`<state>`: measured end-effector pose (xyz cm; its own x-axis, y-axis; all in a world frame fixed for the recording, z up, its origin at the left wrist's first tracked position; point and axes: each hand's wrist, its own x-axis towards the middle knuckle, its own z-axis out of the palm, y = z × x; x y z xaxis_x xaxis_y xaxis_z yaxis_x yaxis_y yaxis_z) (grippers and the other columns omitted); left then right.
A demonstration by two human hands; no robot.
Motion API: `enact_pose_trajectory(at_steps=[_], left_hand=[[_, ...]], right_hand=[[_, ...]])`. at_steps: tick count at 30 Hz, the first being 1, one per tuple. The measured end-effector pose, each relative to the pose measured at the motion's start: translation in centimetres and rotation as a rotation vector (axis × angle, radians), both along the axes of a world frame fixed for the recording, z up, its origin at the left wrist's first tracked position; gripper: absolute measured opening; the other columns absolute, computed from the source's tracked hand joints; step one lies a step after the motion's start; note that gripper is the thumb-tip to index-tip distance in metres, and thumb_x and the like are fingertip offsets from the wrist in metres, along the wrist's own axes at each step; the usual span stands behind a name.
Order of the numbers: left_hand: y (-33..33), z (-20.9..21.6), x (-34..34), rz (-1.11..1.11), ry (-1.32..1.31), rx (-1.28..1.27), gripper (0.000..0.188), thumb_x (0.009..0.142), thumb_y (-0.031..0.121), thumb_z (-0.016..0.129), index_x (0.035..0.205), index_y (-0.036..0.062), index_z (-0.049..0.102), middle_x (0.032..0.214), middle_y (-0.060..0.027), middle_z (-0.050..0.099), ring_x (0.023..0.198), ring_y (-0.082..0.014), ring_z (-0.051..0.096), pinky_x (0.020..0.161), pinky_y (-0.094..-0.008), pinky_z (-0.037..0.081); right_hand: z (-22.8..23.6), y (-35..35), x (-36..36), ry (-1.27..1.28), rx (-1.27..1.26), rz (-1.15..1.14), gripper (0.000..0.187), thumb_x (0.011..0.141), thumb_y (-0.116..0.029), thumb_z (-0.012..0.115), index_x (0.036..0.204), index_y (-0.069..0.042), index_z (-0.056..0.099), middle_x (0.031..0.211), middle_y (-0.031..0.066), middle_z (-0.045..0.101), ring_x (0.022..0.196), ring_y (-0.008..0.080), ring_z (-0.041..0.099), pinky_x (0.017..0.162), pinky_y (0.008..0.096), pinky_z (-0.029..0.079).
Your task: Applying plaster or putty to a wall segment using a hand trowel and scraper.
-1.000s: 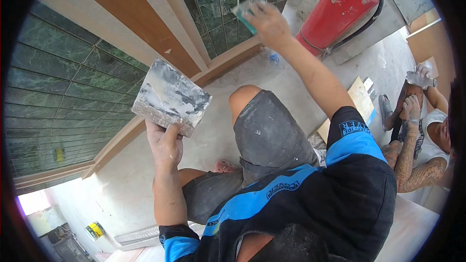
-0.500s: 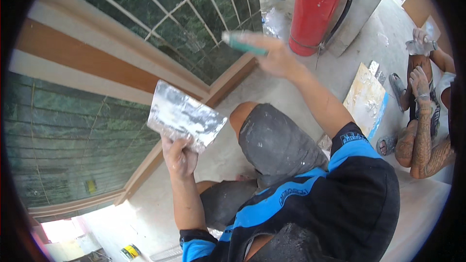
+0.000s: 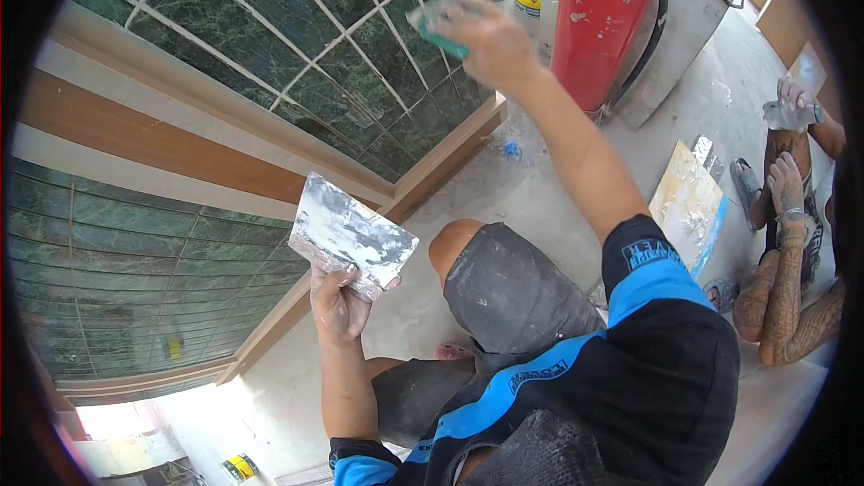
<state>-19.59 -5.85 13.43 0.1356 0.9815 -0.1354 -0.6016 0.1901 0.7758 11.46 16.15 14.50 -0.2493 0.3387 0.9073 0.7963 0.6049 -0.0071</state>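
Against the green tiled wall (image 3: 270, 18) our right hand (image 3: 486, 36) clenches a green float (image 3: 436, 31); our left hand (image 3: 337, 306), lower and nearer, grips the grout-smeared hawk (image 3: 351, 234).

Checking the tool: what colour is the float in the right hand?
Teal green float, blurred, in the head view.

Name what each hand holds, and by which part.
Left hand: grout-smeared metal plate, by its lower edge. Right hand: small green-handled tool, by the handle.
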Motion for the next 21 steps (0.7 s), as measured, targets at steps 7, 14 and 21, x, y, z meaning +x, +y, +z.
enact_pose_trajectory(at_steps=[7, 14, 21], left_hand=[[-0.4, 0.9, 0.4, 0.008, -0.015, 0.019, 0.066, 0.073, -0.006, 0.047, 0.137, 0.0010, 0.028, 0.123, -0.0215, 0.050, 0.107, -0.0392, 0.058, 0.069, -0.0551, 0.060], [-1.5, 0.7, 0.2, 0.064, 0.039, 0.069, 0.067, 0.074, -0.002, 0.048, 0.138, 0.0060, 0.030, 0.127, -0.0200, 0.049, 0.106, -0.0383, 0.058, 0.061, -0.0505, 0.058], [-2.5, 1.2, -1.4, 0.106, 0.070, 0.076, 0.065, 0.076, -0.005, 0.046, 0.137, 0.0047, 0.029, 0.126, -0.0215, 0.049, 0.108, -0.0389, 0.058, 0.068, -0.0534, 0.059]], right_hand=[[0.1, 0.2, 0.2, 0.818, -0.510, 0.257, 0.037, 0.074, -0.008, 0.059, 0.109, -0.012, 0.069, 0.083, 0.0111, 0.069, 0.071, 0.0186, 0.065, 0.065, 0.0303, 0.050], [2.8, -3.8, -10.8, 0.574, -0.330, 0.094, 0.044, 0.068, -0.010, 0.059, 0.111, -0.011, 0.068, 0.081, 0.0238, 0.065, 0.078, 0.0378, 0.063, 0.075, 0.0445, 0.052], [5.4, -2.4, -7.2, 0.362, -0.026, 0.195, 0.044, 0.065, -0.002, 0.058, 0.105, -0.016, 0.069, 0.093, 0.0125, 0.068, 0.086, 0.0325, 0.062, 0.078, 0.0410, 0.052]])
